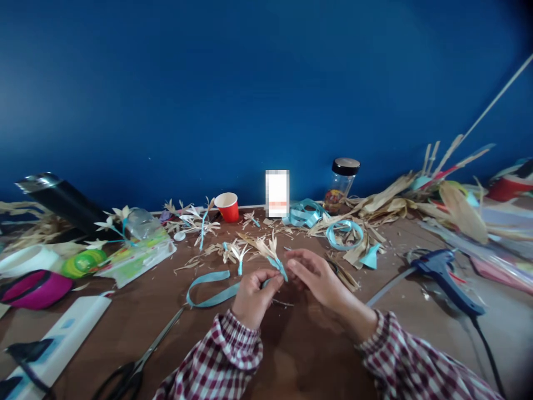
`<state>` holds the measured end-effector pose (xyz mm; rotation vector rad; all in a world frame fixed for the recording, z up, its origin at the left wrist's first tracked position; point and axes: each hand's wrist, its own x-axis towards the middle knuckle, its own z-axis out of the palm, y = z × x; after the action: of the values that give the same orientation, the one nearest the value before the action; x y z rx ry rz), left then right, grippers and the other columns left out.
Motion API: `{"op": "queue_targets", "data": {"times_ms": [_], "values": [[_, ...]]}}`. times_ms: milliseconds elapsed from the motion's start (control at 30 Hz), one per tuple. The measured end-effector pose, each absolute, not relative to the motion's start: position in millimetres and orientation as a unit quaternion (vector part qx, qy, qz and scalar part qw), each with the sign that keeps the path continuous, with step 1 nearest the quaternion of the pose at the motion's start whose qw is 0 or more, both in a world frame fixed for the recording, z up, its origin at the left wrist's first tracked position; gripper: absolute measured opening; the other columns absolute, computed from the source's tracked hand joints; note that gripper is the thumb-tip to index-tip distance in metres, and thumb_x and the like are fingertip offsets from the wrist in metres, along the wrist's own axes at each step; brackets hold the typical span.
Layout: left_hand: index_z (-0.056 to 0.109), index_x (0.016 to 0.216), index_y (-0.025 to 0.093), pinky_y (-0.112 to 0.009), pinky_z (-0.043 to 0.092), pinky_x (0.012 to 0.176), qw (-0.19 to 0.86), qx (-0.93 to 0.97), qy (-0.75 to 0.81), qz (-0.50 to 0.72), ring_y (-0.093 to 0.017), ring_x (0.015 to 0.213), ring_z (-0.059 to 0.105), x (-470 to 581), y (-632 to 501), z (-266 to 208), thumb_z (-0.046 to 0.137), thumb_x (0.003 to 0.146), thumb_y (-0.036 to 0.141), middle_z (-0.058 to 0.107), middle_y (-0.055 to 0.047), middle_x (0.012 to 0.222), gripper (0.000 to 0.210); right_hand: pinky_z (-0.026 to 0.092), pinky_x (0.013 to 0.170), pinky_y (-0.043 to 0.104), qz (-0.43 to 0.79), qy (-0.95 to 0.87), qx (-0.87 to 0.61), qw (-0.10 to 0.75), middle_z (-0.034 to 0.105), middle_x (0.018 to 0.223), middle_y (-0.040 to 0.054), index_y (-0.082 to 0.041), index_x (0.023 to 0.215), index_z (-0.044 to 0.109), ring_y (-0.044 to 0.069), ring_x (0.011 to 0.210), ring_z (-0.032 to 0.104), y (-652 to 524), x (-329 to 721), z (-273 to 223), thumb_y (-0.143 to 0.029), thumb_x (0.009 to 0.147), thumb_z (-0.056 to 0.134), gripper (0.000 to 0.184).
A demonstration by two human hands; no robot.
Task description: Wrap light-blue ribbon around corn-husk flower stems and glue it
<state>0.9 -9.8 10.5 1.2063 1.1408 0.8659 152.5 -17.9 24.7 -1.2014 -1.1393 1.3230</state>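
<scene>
Between the thumb and fingers of my left hand [257, 297] is a small corn-husk flower [270, 250], its pale petals pointing up and its short stem wrapped in light-blue ribbon. A loose length of blue ribbon [212, 304] loops out on the table to the left of that hand. My right hand [314, 278] hovers just right of the stem, fingers curved and apart, with nothing visible in them. Beyond my left hand lies another small husk flower [239, 255] with a blue stem. Scissors [139, 364] with black handles rest at the lower left.
A blue glue gun [452, 278] lies on the right, its cord trailing down. Along the wall stand a red paper cup [227, 208] and a lidded jar [341, 186]. Ribbon coils [306, 213] and dry husks [378, 203] sit nearby. A white power strip [70, 333] occupies the left.
</scene>
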Motion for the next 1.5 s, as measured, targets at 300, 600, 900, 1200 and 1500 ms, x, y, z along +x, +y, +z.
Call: {"op": "queue_targets", "data": {"times_ms": [300, 600, 900, 1200, 1500], "values": [[0.066, 0.071, 0.015, -0.019, 0.017, 0.036, 0.626, 0.551, 0.464, 0.3, -0.004, 0.034, 0.024, 3.5, -12.4, 5.7, 0.063, 0.07, 0.044, 0.036, 0.008, 0.041, 0.029, 0.036, 0.048, 0.018, 0.677, -0.446, -0.414, 0.414, 0.053, 0.062, -0.0027, -0.016, 0.075, 0.06, 0.007, 0.052, 0.045, -11.9, 168.9, 25.3, -0.039, 0.071, 0.065, 0.025], [0.065, 0.07, 0.013, -0.019, 0.013, 0.034, 0.641, 0.503, 0.489, 0.311, -0.002, 0.032, 0.022, 3.7, -10.4, 2.7, 0.07, 0.061, 0.047, 0.036, 0.009, 0.039, 0.036, 0.034, 0.046, 0.017, 0.695, -0.4, -0.383, 0.458, 0.051, 0.06, -0.0047, -0.017, 0.073, 0.054, 0.006, 0.049, 0.043, -14.1, 161.7, 25.8, -0.035, 0.07, 0.067, 0.022], [0.06, 0.067, 0.012, -0.017, 0.009, 0.033, 0.706, 0.421, 0.47, 0.322, 0.0, 0.031, 0.019, 7.2, -13.0, 5.4, 0.076, 0.053, 0.045, 0.035, 0.011, 0.039, 0.039, 0.037, 0.05, 0.019, 0.711, -0.407, -0.35, 0.455, 0.055, 0.066, -0.0025, -0.016, 0.075, 0.051, 0.007, 0.053, 0.048, -12.2, 165.3, 23.6, -0.035, 0.068, 0.071, 0.028], [0.054, 0.058, 0.013, -0.013, 0.006, 0.032, 0.729, 0.294, 0.48, 0.389, 0.002, 0.03, 0.015, 19.8, -16.9, 9.0, 0.081, 0.04, 0.042, 0.029, 0.014, 0.034, 0.044, 0.04, 0.056, 0.021, 0.663, -0.421, -0.394, 0.477, 0.056, 0.063, -0.0026, -0.017, 0.071, 0.054, 0.008, 0.056, 0.05, -10.8, 161.7, 21.7, -0.034, 0.069, 0.07, 0.023], [0.057, 0.06, 0.011, -0.011, 0.009, 0.031, 0.725, 0.248, 0.474, 0.434, 0.002, 0.032, 0.018, 18.9, -16.4, 8.1, 0.081, 0.042, 0.036, 0.032, 0.013, 0.037, 0.039, 0.04, 0.055, 0.023, 0.648, -0.358, -0.402, 0.54, 0.057, 0.063, -0.0011, -0.016, 0.073, 0.056, 0.011, 0.058, 0.051, -20.0, 144.3, 11.6, -0.039, 0.071, 0.067, 0.026]]}}
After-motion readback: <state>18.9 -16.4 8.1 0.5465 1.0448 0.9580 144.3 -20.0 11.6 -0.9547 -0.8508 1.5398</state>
